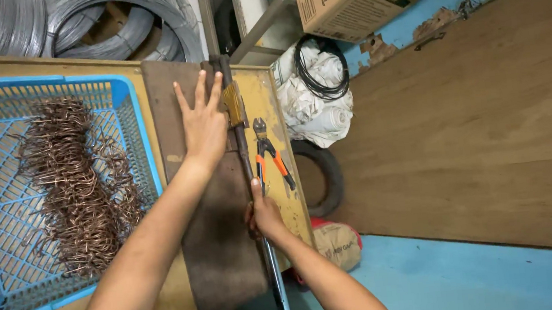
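Observation:
My left hand [204,118] lies flat with fingers spread on a brown metal plate [211,249] on the workbench, its fingertips beside the rusty head [232,102] of a long lever tool. My right hand [265,213] grips that tool's handle [273,270], a long bar that runs toward me and ends in a shiny tube. An orange-handled bolt cutter [269,155] lies just right of the bar on the yellow bench top [263,92].
A blue plastic crate [135,131] at left holds a heap of bent copper-coloured wire pieces [77,187]. Coils of grey wire [95,24] sit behind the bench. Right of the bench are a white sack, a tyre [329,177], cardboard boxes [349,0] and a wooden board [475,122].

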